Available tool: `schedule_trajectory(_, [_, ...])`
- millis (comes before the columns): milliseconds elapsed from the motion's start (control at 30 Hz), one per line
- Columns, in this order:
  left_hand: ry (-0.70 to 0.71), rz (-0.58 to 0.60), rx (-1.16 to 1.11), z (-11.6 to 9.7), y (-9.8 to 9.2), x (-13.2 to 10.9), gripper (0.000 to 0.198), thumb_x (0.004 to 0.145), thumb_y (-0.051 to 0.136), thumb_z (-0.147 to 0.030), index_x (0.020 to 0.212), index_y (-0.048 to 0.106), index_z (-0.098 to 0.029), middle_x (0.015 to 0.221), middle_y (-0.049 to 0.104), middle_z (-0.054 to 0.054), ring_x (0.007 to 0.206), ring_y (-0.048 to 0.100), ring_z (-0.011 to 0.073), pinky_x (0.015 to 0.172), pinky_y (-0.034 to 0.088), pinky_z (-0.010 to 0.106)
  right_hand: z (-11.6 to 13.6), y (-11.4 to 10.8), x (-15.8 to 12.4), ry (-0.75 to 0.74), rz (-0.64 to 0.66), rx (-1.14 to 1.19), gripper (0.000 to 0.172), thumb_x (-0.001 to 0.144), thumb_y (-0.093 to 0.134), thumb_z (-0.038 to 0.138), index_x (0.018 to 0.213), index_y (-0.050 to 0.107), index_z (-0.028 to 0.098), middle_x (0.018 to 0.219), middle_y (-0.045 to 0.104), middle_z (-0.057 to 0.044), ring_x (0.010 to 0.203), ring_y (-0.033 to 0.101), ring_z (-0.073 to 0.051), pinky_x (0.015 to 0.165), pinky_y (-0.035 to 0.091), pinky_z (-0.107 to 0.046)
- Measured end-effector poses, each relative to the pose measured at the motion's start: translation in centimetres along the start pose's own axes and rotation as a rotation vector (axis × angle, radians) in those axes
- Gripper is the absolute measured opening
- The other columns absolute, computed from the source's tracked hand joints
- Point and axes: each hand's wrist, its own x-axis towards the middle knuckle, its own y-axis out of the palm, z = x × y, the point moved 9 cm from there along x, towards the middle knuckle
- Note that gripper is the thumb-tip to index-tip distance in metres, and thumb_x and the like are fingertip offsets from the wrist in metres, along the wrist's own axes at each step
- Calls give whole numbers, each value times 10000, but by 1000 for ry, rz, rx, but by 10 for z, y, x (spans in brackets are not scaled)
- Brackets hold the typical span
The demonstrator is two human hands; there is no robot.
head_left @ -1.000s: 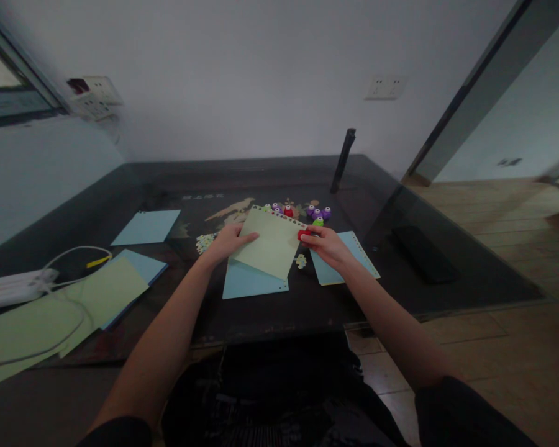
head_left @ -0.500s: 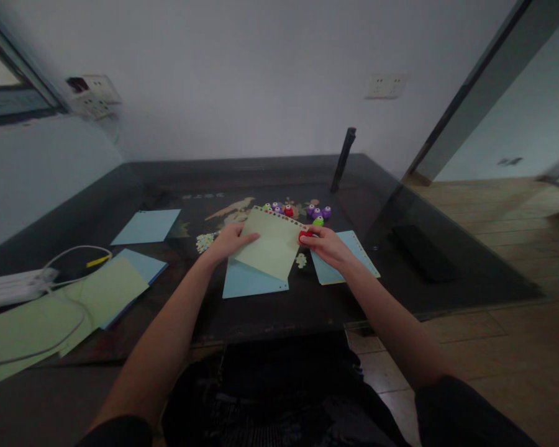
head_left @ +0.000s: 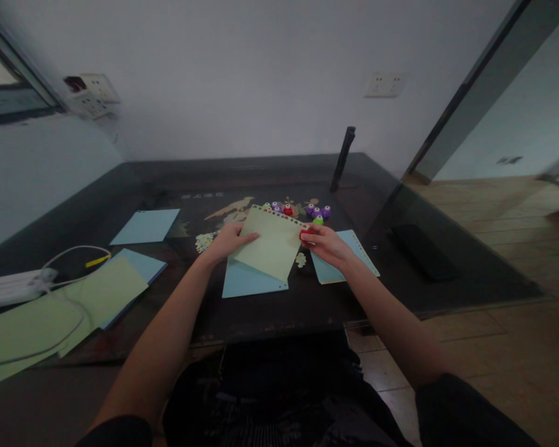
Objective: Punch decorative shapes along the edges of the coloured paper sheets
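My left hand (head_left: 231, 241) grips the left side of a pale green sheet of paper (head_left: 272, 245), thumb on top. Holes run along the sheet's far edge. At its far right corner, my right hand (head_left: 327, 243) is closed on a small red craft punch (head_left: 306, 235), which sits on the paper's edge. Beneath the sheet lies a light blue sheet (head_left: 251, 280) on the table. Small paper cut-outs (head_left: 300, 259) lie by the right hand, and a pile of cut-outs (head_left: 205, 241) is beside the left hand. Blue sheets with a punched edge (head_left: 342, 264) lie under the right wrist.
Several purple, green and red punches (head_left: 317, 213) stand behind the paper. A black upright post (head_left: 343, 158) rises at the back right; a dark flat object (head_left: 422, 251) lies right. At left are more green sheets (head_left: 107, 288), a blue sheet (head_left: 146, 226) and a white power strip (head_left: 13, 287) with cable.
Both hands and the green sheet keep nearly the same place. The right fingers have shifted slightly on the red punch.
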Motion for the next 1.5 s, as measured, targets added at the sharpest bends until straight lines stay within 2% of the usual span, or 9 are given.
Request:
schedule_trajectory(133, [3,-24,12,-1,-3,-1,349,728,623,-459,759,645,-112,677,638,69,582,559,153,503,393,242,6,-9,1,-83,-79,-45,295,588,807,224,855,684,207,834,670,-4,773,605,-126,659,453,-256])
schedule_trajectory(333, [-6,-41,15,4,-2,2,377,719,621,-489,751,642,-114,712,654,84,601,572,162,505,398,244,7,-13,0,-110,-113,-66,277,605,795,235,852,674,205,845,669,-12,807,613,-144,720,470,-293])
schedule_trajectory(533, [-7,-36,25,1,-2,1,369,717,618,-485,739,639,-117,698,643,78,587,564,158,504,397,249,1,-6,1,-32,-60,13,377,533,827,184,871,664,221,834,667,5,779,608,-135,705,481,-284])
schedule_trajectory(633, [-16,-34,16,0,-2,0,367,718,619,-485,735,637,-119,691,642,77,586,564,157,503,399,249,1,-4,0,-20,-47,12,357,532,832,197,849,669,212,845,675,-1,769,608,-128,708,474,-275])
schedule_trajectory(767, [-35,-41,-11,2,-2,-1,385,711,625,-500,755,639,-118,725,661,89,605,582,168,509,414,252,9,-12,-1,-102,-137,-89,296,585,814,275,838,678,202,849,689,-20,802,623,-143,703,457,-276])
schedule_trajectory(900, [-24,-38,-45,2,-1,-1,387,712,628,-500,781,642,-120,743,671,87,616,595,171,519,428,256,14,-17,-2,-156,-199,-136,317,579,814,316,841,673,205,865,695,-26,817,631,-155,697,449,-284])
schedule_trajectory(1267, [0,-68,-37,-1,-3,-1,334,726,624,-447,776,647,-118,724,662,87,614,583,166,504,411,244,8,-12,2,-144,-106,-41,344,569,814,240,867,643,210,894,665,-24,864,619,-157,852,466,-336])
schedule_trajectory(1500, [-20,-71,-35,1,-4,-1,375,725,626,-482,787,650,-113,717,651,89,596,574,163,496,410,250,6,-7,-1,-54,-74,3,278,587,804,208,817,648,199,862,664,-19,851,620,-149,877,468,-332])
